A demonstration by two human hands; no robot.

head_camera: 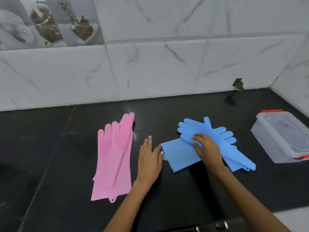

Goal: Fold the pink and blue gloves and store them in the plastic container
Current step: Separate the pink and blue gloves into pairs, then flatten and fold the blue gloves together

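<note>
Two pink gloves lie stacked flat on the black counter, fingers pointing away from me. To their right, two blue gloves lie crossed over each other. My right hand rests on the blue gloves where they cross, fingers bent and touching the top one. My left hand lies flat on the counter between the two pairs, its thumb tip at the cuff edge of the left blue glove. The clear plastic container with red clips sits at the far right with its lid on.
The black counter meets a white marble-tiled wall at the back and a side wall at the right. A small hole in the tiles sits near the back right corner. A dark strap with metal fittings shows at the bottom edge.
</note>
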